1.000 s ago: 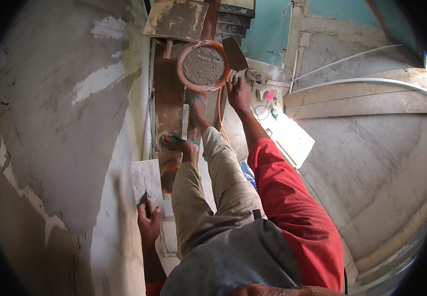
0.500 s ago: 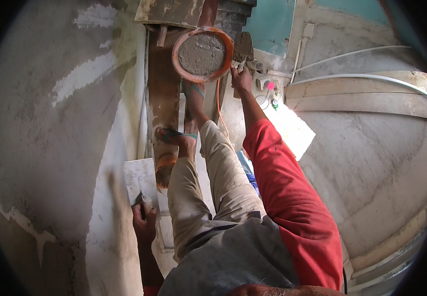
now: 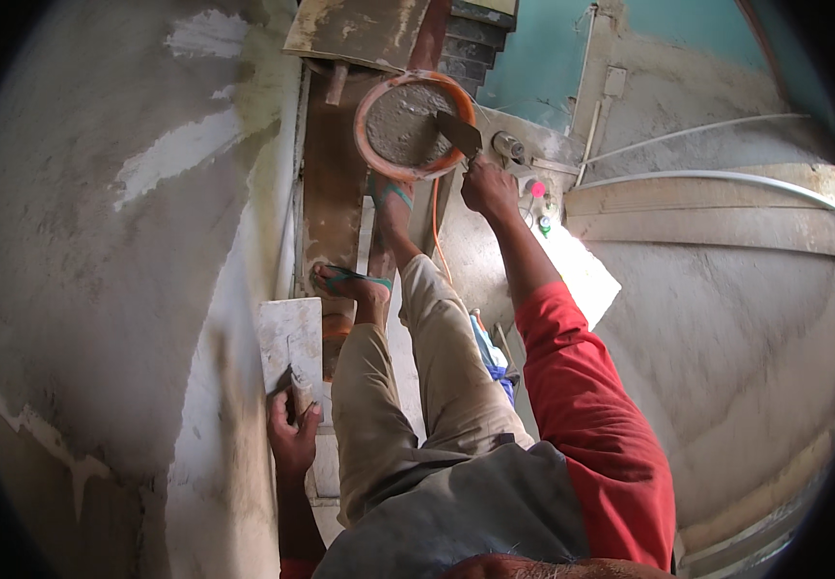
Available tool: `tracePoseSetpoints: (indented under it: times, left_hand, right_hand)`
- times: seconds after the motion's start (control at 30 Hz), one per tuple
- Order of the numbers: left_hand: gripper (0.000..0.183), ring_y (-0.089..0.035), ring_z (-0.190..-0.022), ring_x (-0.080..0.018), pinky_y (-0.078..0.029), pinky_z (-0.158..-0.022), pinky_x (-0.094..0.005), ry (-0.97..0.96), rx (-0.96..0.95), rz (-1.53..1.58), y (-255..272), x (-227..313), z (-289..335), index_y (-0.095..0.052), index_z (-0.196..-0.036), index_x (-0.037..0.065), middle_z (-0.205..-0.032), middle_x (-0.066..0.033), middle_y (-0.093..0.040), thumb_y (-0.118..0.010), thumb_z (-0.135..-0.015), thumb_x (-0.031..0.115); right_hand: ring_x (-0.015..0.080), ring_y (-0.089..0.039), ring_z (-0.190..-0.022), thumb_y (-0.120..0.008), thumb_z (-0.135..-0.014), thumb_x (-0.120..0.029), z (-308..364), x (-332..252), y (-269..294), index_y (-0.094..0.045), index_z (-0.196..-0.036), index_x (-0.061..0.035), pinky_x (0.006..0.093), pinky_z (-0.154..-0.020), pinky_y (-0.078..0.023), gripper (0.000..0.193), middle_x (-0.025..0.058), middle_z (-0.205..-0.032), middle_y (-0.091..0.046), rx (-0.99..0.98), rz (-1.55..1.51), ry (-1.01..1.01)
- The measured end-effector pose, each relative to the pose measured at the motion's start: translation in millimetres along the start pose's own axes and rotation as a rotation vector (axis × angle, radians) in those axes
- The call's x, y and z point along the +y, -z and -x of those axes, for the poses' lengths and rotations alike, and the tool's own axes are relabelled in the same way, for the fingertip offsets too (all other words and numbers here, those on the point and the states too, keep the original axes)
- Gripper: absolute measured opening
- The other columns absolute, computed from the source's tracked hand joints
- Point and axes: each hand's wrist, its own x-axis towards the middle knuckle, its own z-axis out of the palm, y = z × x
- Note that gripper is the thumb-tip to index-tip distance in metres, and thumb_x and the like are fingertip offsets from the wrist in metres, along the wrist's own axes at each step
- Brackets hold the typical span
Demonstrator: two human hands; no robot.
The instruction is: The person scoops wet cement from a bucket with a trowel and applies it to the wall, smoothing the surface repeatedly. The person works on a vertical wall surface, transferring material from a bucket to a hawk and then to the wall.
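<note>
In my right hand (image 3: 492, 190) is a mason's trowel (image 3: 459, 132), fingers closed around its handle. Its pointed blade crosses the right rim of a round orange tub (image 3: 363, 152) and touches or hovers just over the grey wet mortar (image 3: 401, 118) inside. My left hand (image 3: 293, 442) is low, close to the wall on the left. It grips the handle of a plastering trowel (image 3: 278, 328), whose pale, flat rectangular plate points away from me. Part of that handle shows between thumb and fingers.
My sandalled feet (image 3: 350, 282) stand on a narrow brown plank (image 3: 326, 207). A mortar-stained board (image 3: 355, 31) lies beyond the tub. The patchy plastered wall (image 3: 80, 289) rises at left. An orange cord (image 3: 436, 227) runs down beside the tub, and a pale curved pipe (image 3: 707, 176) is at right.
My right hand has swung the mason's trowel from outside the tub's right side to over the mortar, its blade now angled left. The left fingers look slightly looser on their handle.
</note>
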Motion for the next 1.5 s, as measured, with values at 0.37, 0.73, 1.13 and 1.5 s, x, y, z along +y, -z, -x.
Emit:
tracePoseSetpoints:
  times: [0.37,0.73,1.13,1.5]
  left_hand:
    - [0.065,-0.067,-0.109,-0.0351,-0.051,-0.094,-0.0422,-0.194,0.171,-0.239,-60,42,-140,-0.057,-0.13,-0.007,-0.116,-0.0269,-0.068,-0.078,-0.088,0.037]
    - [0.059,-0.072,-0.093,-0.0248,-0.057,-0.084,-0.0366,-0.193,-0.021,-0.102,-144,121,-200,-0.065,-0.116,-0.005,-0.105,-0.0169,-0.074,-0.085,-0.081,0.038]
    - [0.04,-0.071,-0.077,-0.0289,-0.054,-0.069,-0.0393,-0.563,0.264,-0.465,-147,192,-412,-0.066,-0.099,0.004,-0.086,-0.013,-0.071,-0.072,-0.091,0.043]
    - [0.057,-0.063,-0.106,-0.0469,-0.053,-0.091,-0.0519,-0.594,0.22,-0.778,-169,189,-530,-0.051,-0.126,-0.004,-0.115,-0.0312,-0.063,-0.072,-0.087,0.031]
  right_hand:
    - [0.0385,-0.063,-0.11,-0.064,-0.091,-0.023,26,-86,-4,-0.061,-0.12,-0.0002,0.0491,-0.094,-0.05,0.037,0.0235,-0.123,-0.062,0.356,-0.182,0.311]
    - [0.0233,-0.063,-0.114,-0.074,-0.087,-0.012,141,-111,-3,-0.046,-0.138,0.0024,0.0378,-0.096,-0.054,0.059,0.0157,-0.127,-0.062,-0.422,-1.097,0.324]
    - [0.017,-0.066,-0.09,-0.067,-0.087,-0.007,125,-68,6,-0.053,-0.125,0.0,0.0349,-0.082,-0.055,0.041,0.0075,-0.102,-0.066,-0.01,-1.454,-0.264]
    - [0.0186,-0.065,-0.083,-0.067,-0.089,-0.013,123,-59,15,-0.057,-0.111,0.0006,0.0348,-0.076,-0.053,0.028,0.0085,-0.09,-0.065,-0.05,-1.605,-0.335]
